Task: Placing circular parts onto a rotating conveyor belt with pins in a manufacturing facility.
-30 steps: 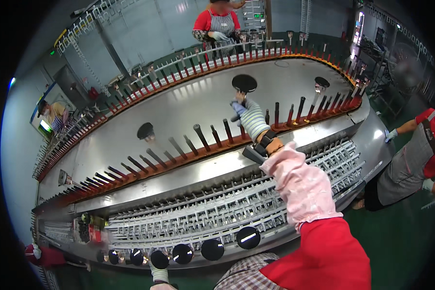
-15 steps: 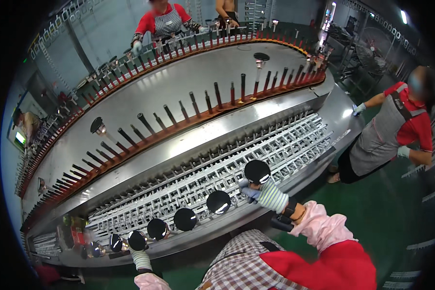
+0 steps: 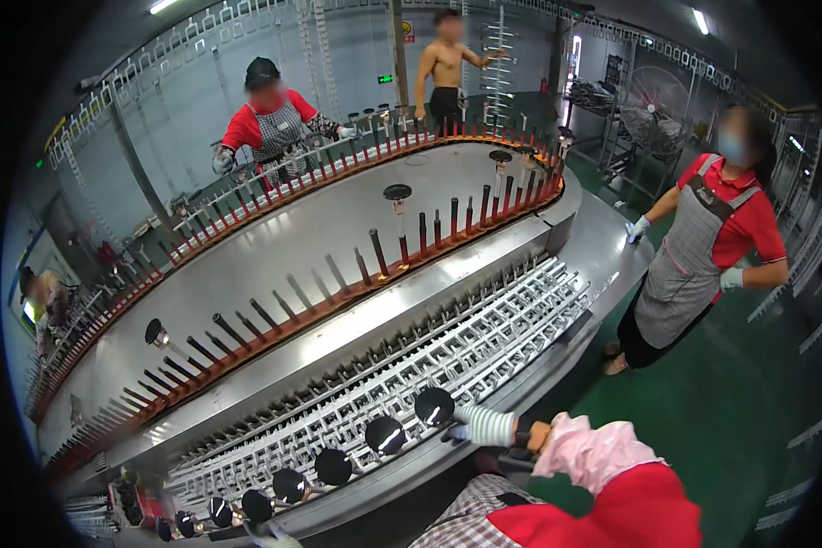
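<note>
My right hand [image 3: 478,426], in a striped knit glove with a pink sleeve cover, grips the edge of the rightmost black round disc [image 3: 435,406]. That disc ends a row of several black discs [image 3: 333,466] standing along the near edge of a white slotted rack [image 3: 484,342]. Only a sliver of my left hand [image 3: 269,537] in a pale glove shows at the bottom edge, below the left discs. Its fingers are hidden.
Beyond the rack, an oval conveyor [image 3: 283,251] carries a red rail of upright black pins [image 3: 402,247], a few topped with discs [image 3: 397,193]. A person in a grey apron [image 3: 694,247] stands right. Two people [image 3: 269,123] work at the far side.
My right hand has come back from the far pin rail to the near rack and now holds the end disc. My left hand has dropped almost out of view.
</note>
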`<control>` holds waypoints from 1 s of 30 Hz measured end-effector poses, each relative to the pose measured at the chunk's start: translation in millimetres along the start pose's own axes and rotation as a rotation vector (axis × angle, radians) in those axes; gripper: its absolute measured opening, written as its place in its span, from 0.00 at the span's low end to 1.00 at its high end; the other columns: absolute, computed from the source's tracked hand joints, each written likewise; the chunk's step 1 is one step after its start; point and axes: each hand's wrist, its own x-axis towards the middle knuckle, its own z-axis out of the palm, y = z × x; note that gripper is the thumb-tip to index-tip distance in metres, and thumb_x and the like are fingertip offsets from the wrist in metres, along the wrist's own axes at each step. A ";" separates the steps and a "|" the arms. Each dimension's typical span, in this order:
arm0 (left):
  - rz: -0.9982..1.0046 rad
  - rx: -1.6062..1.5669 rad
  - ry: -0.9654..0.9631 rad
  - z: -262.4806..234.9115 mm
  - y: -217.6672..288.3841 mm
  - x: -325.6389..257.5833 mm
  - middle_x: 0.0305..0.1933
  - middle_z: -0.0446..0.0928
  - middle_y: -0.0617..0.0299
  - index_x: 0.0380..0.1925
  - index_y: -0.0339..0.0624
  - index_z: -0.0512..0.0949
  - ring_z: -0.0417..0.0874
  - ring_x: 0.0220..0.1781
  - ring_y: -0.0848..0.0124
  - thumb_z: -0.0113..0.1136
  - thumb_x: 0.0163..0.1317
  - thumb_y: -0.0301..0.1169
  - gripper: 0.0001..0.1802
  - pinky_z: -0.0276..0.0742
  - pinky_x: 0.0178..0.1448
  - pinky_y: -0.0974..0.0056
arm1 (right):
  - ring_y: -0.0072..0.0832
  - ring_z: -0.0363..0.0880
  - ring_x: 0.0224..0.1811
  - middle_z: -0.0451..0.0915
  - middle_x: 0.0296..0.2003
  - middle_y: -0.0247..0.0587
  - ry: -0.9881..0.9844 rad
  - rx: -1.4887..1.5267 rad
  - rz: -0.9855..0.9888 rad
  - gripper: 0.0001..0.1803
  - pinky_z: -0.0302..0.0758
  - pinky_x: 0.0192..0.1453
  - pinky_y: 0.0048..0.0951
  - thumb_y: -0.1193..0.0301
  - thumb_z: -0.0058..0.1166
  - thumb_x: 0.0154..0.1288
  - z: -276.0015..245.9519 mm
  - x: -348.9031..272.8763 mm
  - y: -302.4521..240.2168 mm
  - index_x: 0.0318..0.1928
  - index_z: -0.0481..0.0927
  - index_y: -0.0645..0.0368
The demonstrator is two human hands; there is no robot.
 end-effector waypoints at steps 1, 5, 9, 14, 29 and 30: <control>-0.011 0.165 0.010 -7.5 39.2 -16.6 0.51 0.72 0.46 0.56 0.31 0.64 0.73 0.52 0.58 0.50 0.63 0.32 0.23 0.68 0.57 0.57 | 0.19 0.78 0.33 0.80 0.40 0.39 -0.127 0.236 0.257 0.20 0.78 0.35 0.25 0.76 0.46 0.67 -16.9 -3.5 -27.4 0.59 0.68 0.57; -0.120 0.287 -0.359 6.3 105.1 -67.2 0.51 0.71 0.45 0.54 0.28 0.67 0.71 0.51 0.58 0.48 0.64 0.31 0.21 0.66 0.59 0.58 | 0.26 0.79 0.36 0.80 0.39 0.41 -0.036 -0.118 0.042 0.18 0.78 0.40 0.28 0.73 0.49 0.65 -111.0 37.6 -54.4 0.55 0.72 0.58; -0.126 0.144 -0.621 53.2 155.6 -101.0 0.39 0.76 0.49 0.50 0.31 0.71 0.75 0.40 0.61 0.48 0.64 0.40 0.23 0.70 0.47 0.58 | 0.36 0.75 0.51 0.77 0.50 0.47 0.537 -0.211 -0.092 0.23 0.72 0.55 0.33 0.71 0.53 0.62 -227.1 96.2 -72.2 0.57 0.69 0.62; -0.130 0.148 -0.450 94.1 200.9 -112.4 0.32 0.74 0.56 0.48 0.32 0.71 0.72 0.33 0.66 0.49 0.63 0.43 0.24 0.69 0.41 0.60 | 0.46 0.68 0.61 0.70 0.58 0.57 0.966 -0.314 -0.144 0.31 0.65 0.63 0.36 0.66 0.55 0.61 -339.5 166.4 -50.7 0.63 0.62 0.62; -0.270 0.744 -0.436 104.1 152.0 -107.8 0.31 0.76 0.44 0.32 0.36 0.73 0.75 0.33 0.44 0.51 0.63 0.42 0.18 0.70 0.39 0.49 | 0.20 0.77 0.25 0.76 0.27 0.34 0.510 0.373 -0.324 0.14 0.71 0.23 0.23 0.67 0.53 0.64 -273.0 198.5 -145.9 0.47 0.75 0.61; -0.309 0.933 -0.457 107.3 148.5 -99.0 0.29 0.77 0.46 0.30 0.35 0.74 0.76 0.32 0.45 0.50 0.63 0.43 0.19 0.70 0.38 0.48 | 0.20 0.77 0.25 0.77 0.27 0.35 0.465 0.335 -0.284 0.14 0.72 0.23 0.23 0.67 0.53 0.64 -260.3 173.7 -152.5 0.48 0.75 0.61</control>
